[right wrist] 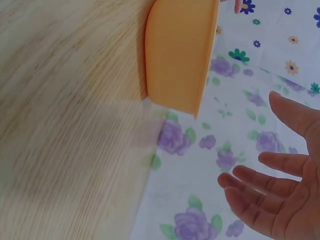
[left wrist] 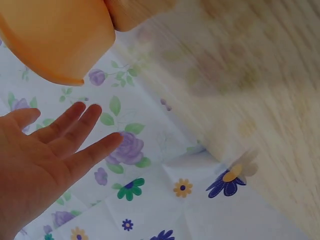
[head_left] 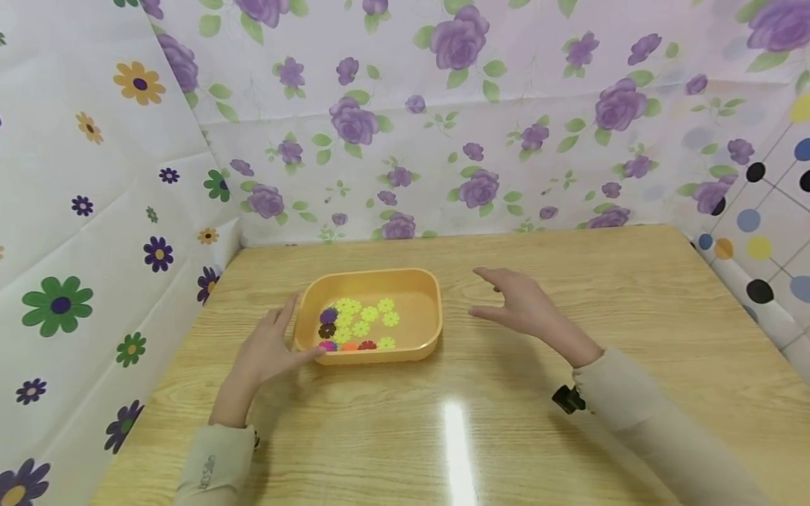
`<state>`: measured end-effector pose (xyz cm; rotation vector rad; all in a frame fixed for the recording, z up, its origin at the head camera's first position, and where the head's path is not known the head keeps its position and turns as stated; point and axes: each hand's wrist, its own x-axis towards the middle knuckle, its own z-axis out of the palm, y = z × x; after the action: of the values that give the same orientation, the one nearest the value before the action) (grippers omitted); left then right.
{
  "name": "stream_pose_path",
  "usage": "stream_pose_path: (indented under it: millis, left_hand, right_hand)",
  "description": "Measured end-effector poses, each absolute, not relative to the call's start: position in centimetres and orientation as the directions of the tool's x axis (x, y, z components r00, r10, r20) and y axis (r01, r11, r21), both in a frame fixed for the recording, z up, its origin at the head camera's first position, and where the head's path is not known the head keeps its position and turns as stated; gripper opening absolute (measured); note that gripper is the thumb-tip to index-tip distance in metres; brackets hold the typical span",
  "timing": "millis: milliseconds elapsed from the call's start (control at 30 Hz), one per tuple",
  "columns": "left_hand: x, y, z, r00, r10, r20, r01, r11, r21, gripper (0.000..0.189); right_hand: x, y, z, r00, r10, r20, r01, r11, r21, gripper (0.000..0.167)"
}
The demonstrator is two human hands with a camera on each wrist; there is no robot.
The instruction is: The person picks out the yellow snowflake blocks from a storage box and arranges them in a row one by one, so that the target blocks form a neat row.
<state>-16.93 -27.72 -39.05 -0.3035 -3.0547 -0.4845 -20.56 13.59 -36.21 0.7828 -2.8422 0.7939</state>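
An orange plastic basin (head_left: 386, 357) sits on the wooden table, with several flower-shaped plastic pieces (head_left: 369, 313) lying mostly in its left half. Most pieces are yellow; purple, black, pink, orange and red ones are among them. At the basin's left end is my left hand (head_left: 262, 351), fingers spread and thumb close to the front left rim. In the left wrist view its relaxed fingers appear apart from the basin wall (left wrist: 60, 40). My right hand (head_left: 522, 306) hovers to the basin's right, fingers extended and holding nothing. The right wrist view shows a gap between it and the basin.
The wooden table (head_left: 569, 281) meets a flower-patterned cloth (head_left: 418, 140) behind it. Another flowered sheet (head_left: 114, 211) hangs at the left, and a dotted one (head_left: 759, 218) at the right. A small black device (head_left: 568, 399) is at the right cuff.
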Motion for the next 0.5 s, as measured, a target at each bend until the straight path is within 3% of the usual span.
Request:
stream_pose_path:
  millis: [500]
  left_hand:
    - [-17.9,-28.3,-39.9,-0.981,0.181,-0.069,0.139,0.906,0.4,0.102]
  right_hand:
    - [-22.7,8.2,-36.7,-0.812,-0.551,0.192,-0.557,0.633,-0.538,0.055]
